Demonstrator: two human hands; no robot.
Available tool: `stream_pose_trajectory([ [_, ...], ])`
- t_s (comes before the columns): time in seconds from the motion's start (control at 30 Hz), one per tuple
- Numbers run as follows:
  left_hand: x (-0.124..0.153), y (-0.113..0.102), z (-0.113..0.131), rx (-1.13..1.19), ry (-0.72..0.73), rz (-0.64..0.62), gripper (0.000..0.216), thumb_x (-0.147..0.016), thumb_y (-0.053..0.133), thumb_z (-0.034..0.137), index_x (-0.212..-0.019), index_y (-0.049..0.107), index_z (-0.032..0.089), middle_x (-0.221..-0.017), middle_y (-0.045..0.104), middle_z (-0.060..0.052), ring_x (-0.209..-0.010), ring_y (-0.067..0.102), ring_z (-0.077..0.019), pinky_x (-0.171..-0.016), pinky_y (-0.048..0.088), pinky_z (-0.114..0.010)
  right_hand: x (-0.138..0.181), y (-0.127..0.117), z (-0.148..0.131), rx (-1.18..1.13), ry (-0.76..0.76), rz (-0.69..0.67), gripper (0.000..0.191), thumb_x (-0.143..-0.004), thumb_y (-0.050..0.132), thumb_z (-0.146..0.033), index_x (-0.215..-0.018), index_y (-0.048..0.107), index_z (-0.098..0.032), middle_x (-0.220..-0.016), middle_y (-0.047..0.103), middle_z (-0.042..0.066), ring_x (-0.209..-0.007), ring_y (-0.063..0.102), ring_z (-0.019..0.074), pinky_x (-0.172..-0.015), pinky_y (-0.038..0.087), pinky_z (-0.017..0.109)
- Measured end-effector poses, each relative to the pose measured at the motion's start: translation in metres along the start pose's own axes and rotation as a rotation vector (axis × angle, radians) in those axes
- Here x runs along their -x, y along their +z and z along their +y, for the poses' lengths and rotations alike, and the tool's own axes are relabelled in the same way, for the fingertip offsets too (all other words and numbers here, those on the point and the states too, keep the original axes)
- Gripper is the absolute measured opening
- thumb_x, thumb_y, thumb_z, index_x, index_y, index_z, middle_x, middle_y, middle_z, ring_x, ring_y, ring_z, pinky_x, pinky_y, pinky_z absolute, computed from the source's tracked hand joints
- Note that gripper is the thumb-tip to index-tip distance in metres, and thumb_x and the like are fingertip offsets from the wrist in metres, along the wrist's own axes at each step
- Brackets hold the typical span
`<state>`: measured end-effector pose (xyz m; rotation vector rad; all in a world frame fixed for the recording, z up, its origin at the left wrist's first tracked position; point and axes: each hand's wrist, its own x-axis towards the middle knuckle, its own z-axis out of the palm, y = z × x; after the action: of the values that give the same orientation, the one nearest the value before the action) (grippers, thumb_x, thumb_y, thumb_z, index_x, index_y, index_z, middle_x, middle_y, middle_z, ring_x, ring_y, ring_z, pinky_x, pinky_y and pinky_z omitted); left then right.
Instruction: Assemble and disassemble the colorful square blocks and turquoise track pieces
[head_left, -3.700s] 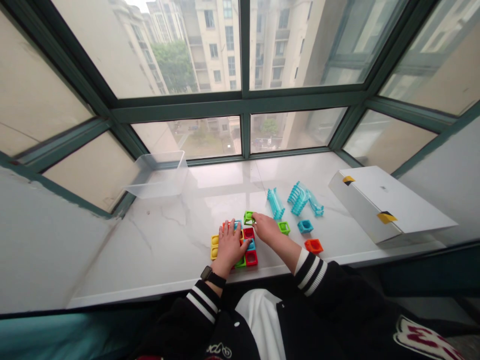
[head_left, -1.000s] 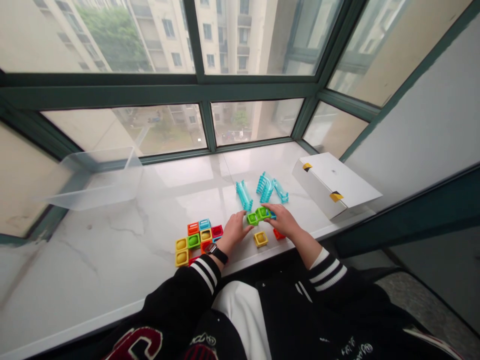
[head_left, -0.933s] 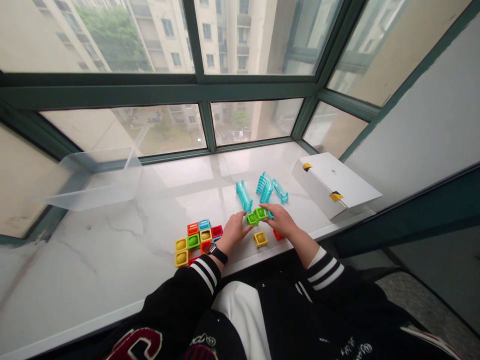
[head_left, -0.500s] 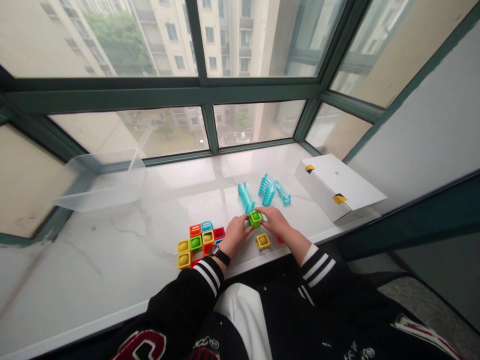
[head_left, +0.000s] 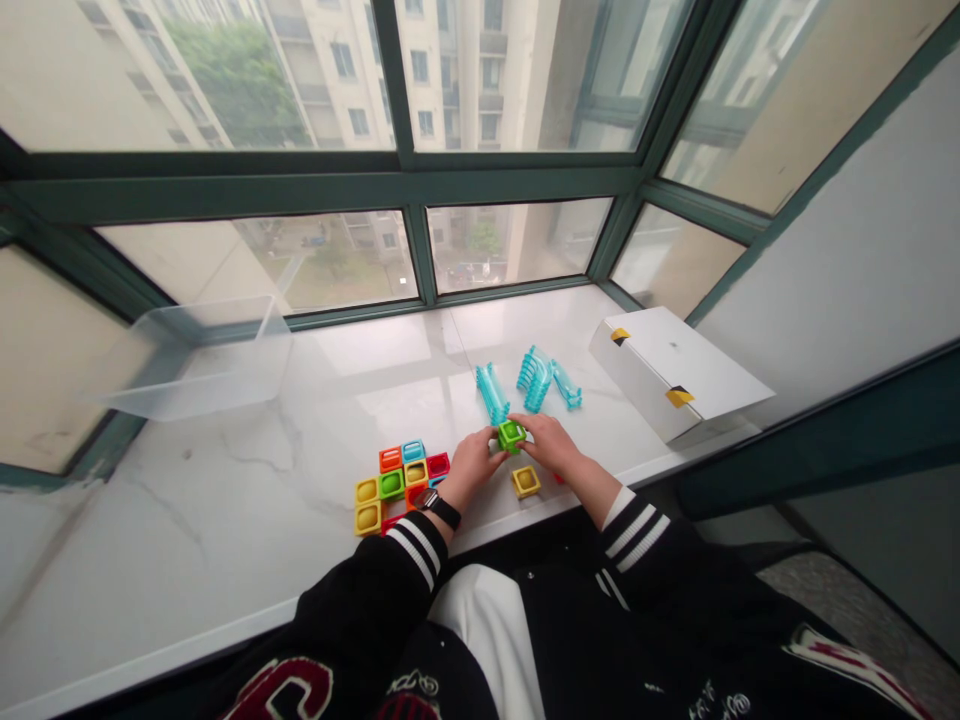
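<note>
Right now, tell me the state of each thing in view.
Green block, held between both hands.
Left hand, on the green block.
Right hand, on the green block.
Yellow block, lying apart.
Coloured blocks, packed in a cluster.
Teal ridged pieces, lying loose.
White box, shut, taped.
Clear plastic tub, open top up.

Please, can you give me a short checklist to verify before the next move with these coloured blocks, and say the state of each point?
1. Left hand and right hand both at the green block: ok, it sits between the fingers.
2. Yellow block apart from both hands: ok.
3. Teal curved pieces apart from the green block: cannot tell, the nearest one ends very close to it.
4. Cluster of coloured blocks apart from the left hand: ok, it lies beside the wrist.
5. Red block free to reach: not ok, the right wrist mostly hides it.
</note>
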<state>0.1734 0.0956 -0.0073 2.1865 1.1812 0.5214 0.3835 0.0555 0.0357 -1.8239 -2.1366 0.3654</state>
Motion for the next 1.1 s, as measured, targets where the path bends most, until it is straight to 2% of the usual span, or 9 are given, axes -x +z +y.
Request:
stream_pose_trajectory([
  [0.23, 0.0, 0.0, 0.0, 0.037, 0.001, 0.007, 0.039, -0.09, 0.077, 0.041, -0.124, 0.068, 0.024, -0.121, 0.078, -0.008, -0.098, 0.074, -0.0252, -0.086, 0.053, -0.035, 0.0, -0.001, -0.001, 0.009, -0.006, -0.002, 0.061, -0.09, 0.081, -0.021, -0.147, 0.062, -0.027, -0.137, 0.073, 0.009, -0.122, 0.067, 0.03, -0.106, 0.05, 0.042],
  [0.53, 0.0, 0.001, 0.0, 0.026, -0.014, 0.008, 0.038, -0.09, 0.074, 0.042, -0.123, 0.068, 0.025, -0.118, 0.078, -0.007, -0.094, 0.074, -0.0244, -0.083, 0.053, -0.034, 0.0, 0.0, -0.001, 0.025, -0.008, 0.008, 0.06, -0.089, 0.082, -0.022, -0.146, 0.063, -0.028, -0.136, 0.074, 0.008, -0.119, 0.068, 0.0297, -0.104, 0.05, 0.041],
  [0.93, 0.002, -0.002, 0.006, 0.031, -0.019, -0.016, 0.04, -0.091, 0.071, 0.04, -0.128, 0.068, 0.024, -0.119, 0.077, -0.009, -0.1, 0.074, -0.026, -0.09, 0.056, -0.037, 0.002, -0.001, -0.001, 0.03, -0.006, 0.015, 0.061, -0.089, 0.082, -0.024, -0.147, 0.062, -0.027, -0.135, 0.074, 0.008, -0.117, 0.068, 0.0297, -0.103, 0.05, 0.042],
  [1.03, 0.004, -0.011, 0.01, 0.079, -0.021, -0.032, 0.042, -0.094, 0.068, 0.036, -0.133, 0.065, 0.022, -0.128, 0.076, -0.011, -0.104, 0.074, -0.0261, -0.094, 0.057, -0.039, 0.002, -0.001, -0.002, 0.033, 0.001, 0.015, 0.06, -0.09, 0.081, -0.023, -0.147, 0.062, -0.028, -0.136, 0.073, 0.009, -0.118, 0.068, 0.0294, -0.104, 0.049, 0.042],
  [1.1, 0.008, -0.027, 0.012, 0.108, -0.021, -0.006, 0.046, -0.096, 0.064, 0.036, -0.14, 0.062, 0.021, -0.135, 0.073, -0.013, -0.106, 0.074, -0.0254, -0.098, 0.057, -0.039, 0.002, -0.001, -0.002, 0.042, 0.004, 0.01, 0.06, -0.091, 0.08, -0.024, -0.148, 0.061, -0.029, -0.137, 0.073, 0.009, -0.118, 0.068, 0.0294, -0.104, 0.049, 0.042],
])
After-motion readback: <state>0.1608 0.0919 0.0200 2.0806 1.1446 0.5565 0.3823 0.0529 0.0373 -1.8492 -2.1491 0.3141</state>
